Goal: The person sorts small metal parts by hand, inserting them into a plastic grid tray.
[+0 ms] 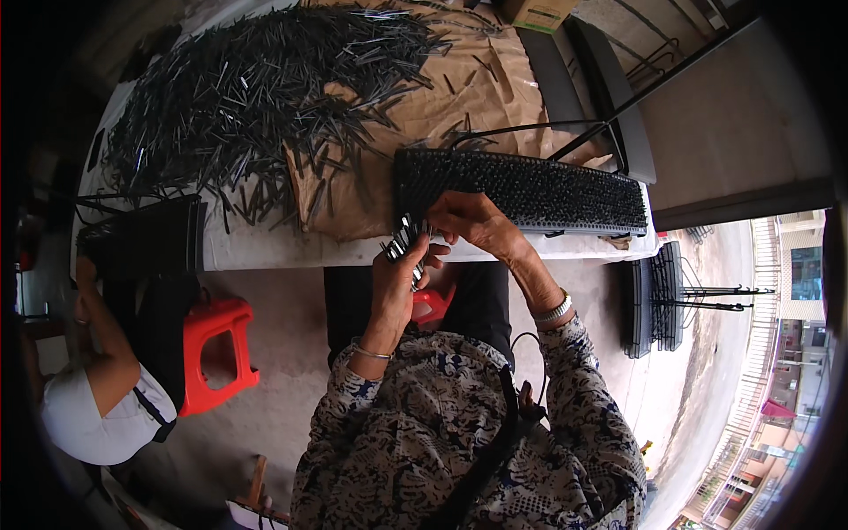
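A bunch of short, thin dark strips (pixel 405 235) with shiny faces is gripped in my left hand (pixel 394 287), just off the table's near edge. Beside it, my right hand (pixel 481 225) has its fingers pinched together close to the bunch's upper end. What sits between those fingertips is too small to make out. Right behind both hands stands a long black rack (pixel 539 190), its top densely set with small upright pieces. A large loose heap of similar dark strips (pixel 256 97) covers the table's far left.
Brown paper (pixel 477 84) lies over part of the white-covered table (pixel 291 252). At left, another person (pixel 97 402) sits by a second black rack (pixel 141 238) and a red stool (pixel 216 353). More black racks (pixel 654 296) stand at right. A cardboard box (pixel 539 12) is at the back.
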Demonstrator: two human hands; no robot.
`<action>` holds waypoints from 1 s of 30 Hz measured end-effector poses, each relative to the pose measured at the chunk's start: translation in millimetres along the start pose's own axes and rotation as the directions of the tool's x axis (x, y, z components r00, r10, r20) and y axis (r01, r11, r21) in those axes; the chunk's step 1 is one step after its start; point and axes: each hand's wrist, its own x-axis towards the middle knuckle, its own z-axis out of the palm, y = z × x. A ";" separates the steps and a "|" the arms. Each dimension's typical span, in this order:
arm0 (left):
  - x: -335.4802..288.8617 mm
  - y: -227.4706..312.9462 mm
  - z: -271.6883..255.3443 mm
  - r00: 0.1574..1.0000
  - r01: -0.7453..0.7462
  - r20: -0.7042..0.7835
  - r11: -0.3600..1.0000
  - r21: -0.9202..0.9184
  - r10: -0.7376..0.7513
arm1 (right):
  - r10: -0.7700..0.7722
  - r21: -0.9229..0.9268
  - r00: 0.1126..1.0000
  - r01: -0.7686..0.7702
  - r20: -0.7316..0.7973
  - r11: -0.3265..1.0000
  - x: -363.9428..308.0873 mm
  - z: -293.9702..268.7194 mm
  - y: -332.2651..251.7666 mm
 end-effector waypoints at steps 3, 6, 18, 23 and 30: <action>0.0 0.0 0.4 1.000 -0.010 0.001 0.999 0.044 0.010 | 0.014 -0.070 1.000 -0.013 0.015 0.997 -2.2 -1.3 -4.5; -0.8 -1.3 1.7 0.999 -0.043 0.023 0.996 0.080 0.041 | 0.029 -0.070 0.999 -0.028 0.024 0.997 -3.0 0.3 -6.5; -1.0 -4.2 0.4 0.996 -0.049 -0.065 0.995 0.085 0.054 | 0.066 -0.111 0.998 -0.066 0.004 0.992 -2.6 6.1 -6.3; -4.7 -5.9 9.2 0.987 -0.108 -0.112 0.991 0.082 0.117 | 0.042 -0.128 0.999 -0.045 -0.029 0.991 -2.8 8.6 -6.7; -6.6 -6.8 10.5 0.976 -0.142 -0.148 0.984 0.103 0.157 | 0.045 -0.108 0.999 -0.047 -0.022 0.993 -3.3 7.2 -5.0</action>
